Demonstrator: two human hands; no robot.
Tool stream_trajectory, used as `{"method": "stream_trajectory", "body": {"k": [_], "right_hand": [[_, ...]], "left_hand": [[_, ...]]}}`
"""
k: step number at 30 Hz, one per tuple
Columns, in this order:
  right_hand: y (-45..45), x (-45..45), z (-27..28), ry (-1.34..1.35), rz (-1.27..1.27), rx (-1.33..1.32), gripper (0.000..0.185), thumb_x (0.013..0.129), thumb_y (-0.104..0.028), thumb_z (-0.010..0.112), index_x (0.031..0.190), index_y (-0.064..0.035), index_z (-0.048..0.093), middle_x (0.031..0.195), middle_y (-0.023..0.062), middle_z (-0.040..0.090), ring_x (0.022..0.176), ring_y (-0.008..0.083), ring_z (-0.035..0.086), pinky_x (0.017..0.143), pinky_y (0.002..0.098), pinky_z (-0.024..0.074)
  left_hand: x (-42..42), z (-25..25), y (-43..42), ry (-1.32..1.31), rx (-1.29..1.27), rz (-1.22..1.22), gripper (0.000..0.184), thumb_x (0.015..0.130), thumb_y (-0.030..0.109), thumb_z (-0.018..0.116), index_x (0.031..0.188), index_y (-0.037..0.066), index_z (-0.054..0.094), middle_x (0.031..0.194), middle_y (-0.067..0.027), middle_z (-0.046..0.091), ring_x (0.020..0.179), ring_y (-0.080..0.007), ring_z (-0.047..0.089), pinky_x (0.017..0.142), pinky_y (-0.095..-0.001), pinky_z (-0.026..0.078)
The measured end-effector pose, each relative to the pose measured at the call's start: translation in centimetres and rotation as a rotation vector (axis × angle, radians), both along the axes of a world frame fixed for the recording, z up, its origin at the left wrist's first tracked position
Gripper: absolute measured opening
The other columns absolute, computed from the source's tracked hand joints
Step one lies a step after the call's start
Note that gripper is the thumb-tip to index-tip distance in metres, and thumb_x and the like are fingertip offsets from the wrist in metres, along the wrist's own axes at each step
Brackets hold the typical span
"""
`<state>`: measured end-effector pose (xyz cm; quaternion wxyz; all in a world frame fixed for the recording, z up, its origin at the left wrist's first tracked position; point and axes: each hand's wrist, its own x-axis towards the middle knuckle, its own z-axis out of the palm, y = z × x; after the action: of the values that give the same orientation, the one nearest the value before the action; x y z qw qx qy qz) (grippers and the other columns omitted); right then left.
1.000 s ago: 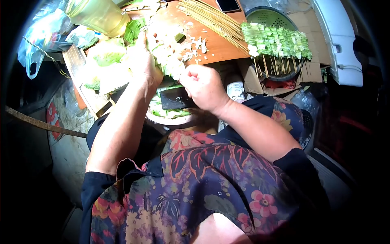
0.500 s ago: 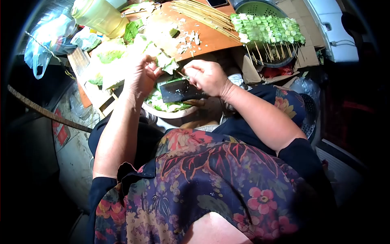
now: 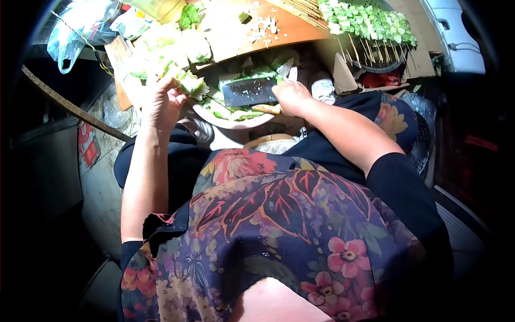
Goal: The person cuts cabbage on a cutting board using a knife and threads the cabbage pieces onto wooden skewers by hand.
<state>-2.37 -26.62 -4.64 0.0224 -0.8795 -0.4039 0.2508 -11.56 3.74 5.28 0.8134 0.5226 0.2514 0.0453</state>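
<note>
Right of the white basin, a row of leaf-packed skewers looks finished, while cut leaves in the basin and bamboo sticks beyond it remain unthreaded. Just left of the basin, the left hand pinches a ruffled cabbage leaf; the right hand curls beside the cleaver over the basin, its hold unclear. The table's edge bounds the basin's far side, and the hands stand well apart across it.
</note>
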Motion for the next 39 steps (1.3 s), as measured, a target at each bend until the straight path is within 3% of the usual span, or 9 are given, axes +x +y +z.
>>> {"method": "stream_trajectory", "body": {"k": [15,19,22,24,27,30,33,37,39], "right_hand": [[3.6,-1.7,-0.3,0.266,0.008,-0.082,0.035,0.075,-0.024,0.064,0.103,-0.0034,0.059,0.1,0.0206,0.065,0.097,0.0303,0.063,0.083,0.0402,0.0513],[4.5,-1.4,2.0,0.933,-0.467,-0.019,0.028,0.083,-0.021,0.048,0.077,0.0024,0.061,0.061,0.0102,0.062,0.046,0.0194,0.059,0.045,0.034,0.0485],[3.0,-1.9,5.6,1.071,-0.703,0.137,0.03,0.085,-0.02,0.043,0.071,0.0017,0.057,0.06,0.0085,0.061,0.043,0.019,0.055,0.04,0.0341,0.0435],[2.0,-1.8,6.3,0.922,-0.628,0.104,0.026,0.086,-0.019,0.045,0.072,0.0001,0.057,0.058,0.0062,0.057,0.044,0.019,0.053,0.041,0.0338,0.0416],[-0.7,-2.1,5.2,0.111,0.211,0.707,0.031,0.076,-0.029,0.067,0.094,-0.0043,0.064,0.066,0.0111,0.057,0.068,0.0303,0.06,0.061,0.0397,0.049],[0.2,-5.9,10.6,0.566,-0.442,0.743,0.035,0.083,-0.037,0.066,0.093,-0.0036,0.063,0.077,0.0122,0.06,0.074,0.0214,0.06,0.069,0.0325,0.049],[0.9,-8.5,11.4,0.609,-0.378,0.921,0.033,0.087,-0.033,0.065,0.094,-0.0012,0.058,0.073,0.0039,0.052,0.07,0.0114,0.05,0.066,0.0277,0.0443],[1.1,-10.4,10.8,0.47,-0.332,0.964,0.038,0.087,-0.038,0.062,0.101,-0.0038,0.054,0.08,0.0167,0.062,0.078,0.0312,0.064,0.071,0.0384,0.05],[1.1,-10.4,10.2,0.414,-0.32,0.992,0.036,0.088,-0.036,0.063,0.099,-0.0036,0.055,0.075,0.0137,0.061,0.071,0.0252,0.063,0.066,0.0352,0.0494]], "left_hand": [[-6.3,0.4,-5.4,0.068,-0.204,0.13,0.041,0.083,0.002,0.058,0.122,0.009,0.046,0.11,-0.0053,0.056,0.097,-0.02,0.06,0.08,-0.0395,0.055],[-6.6,0.2,-4.5,-0.007,-0.172,0.165,0.045,0.079,-0.002,0.056,0.121,0.009,0.046,0.107,-0.0057,0.056,0.095,-0.0225,0.06,0.082,-0.0408,0.054],[-6.5,0.2,-4.5,-0.057,-0.188,0.168,0.045,0.076,-0.004,0.056,0.119,0.009,0.047,0.105,-0.0063,0.056,0.094,-0.0219,0.06,0.079,-0.0366,0.053],[-6.4,-0.3,-4.3,-0.117,-0.123,0.163,0.043,0.076,-0.005,0.056,0.116,0.008,0.049,0.105,-0.0065,0.057,0.094,-0.0203,0.061,0.079,-0.0342,0.053],[-6.0,-0.4,-5.1,-0.091,-0.103,0.169,0.04,0.074,-0.007,0.058,0.111,0.008,0.052,0.099,-0.0055,0.059,0.089,-0.0189,0.063,0.076,-0.0316,0.054],[-5.4,-0.6,-6.4,-0.116,-0.135,0.173,0.037,0.073,-0.008,0.06,0.107,0.007,0.054,0.093,-0.0055,0.06,0.084,-0.0195,0.064,0.073,-0.032,0.055],[-5.0,-1.7,-7.6,-0.018,-0.064,0.125,0.04,0.07,-0.011,0.06,0.106,0.005,0.053,0.092,-0.0069,0.061,0.081,-0.0202,0.065,0.073,-0.0335,0.056],[-4.6,-1.0,-9.8,-0.037,-0.03,0.123,0.039,0.068,-0.014,0.057,0.099,0.007,0.051,0.089,-0.0048,0.058,0.08,-0.0189,0.062,0.072,-0.0328,0.054],[-4.6,-1.5,-10.0,-0.027,-0.007,0.11,0.039,0.068,-0.014,0.056,0.1,0.008,0.051,0.089,-0.0046,0.058,0.079,-0.0182,0.061,0.071,-0.0319,0.054]]}}
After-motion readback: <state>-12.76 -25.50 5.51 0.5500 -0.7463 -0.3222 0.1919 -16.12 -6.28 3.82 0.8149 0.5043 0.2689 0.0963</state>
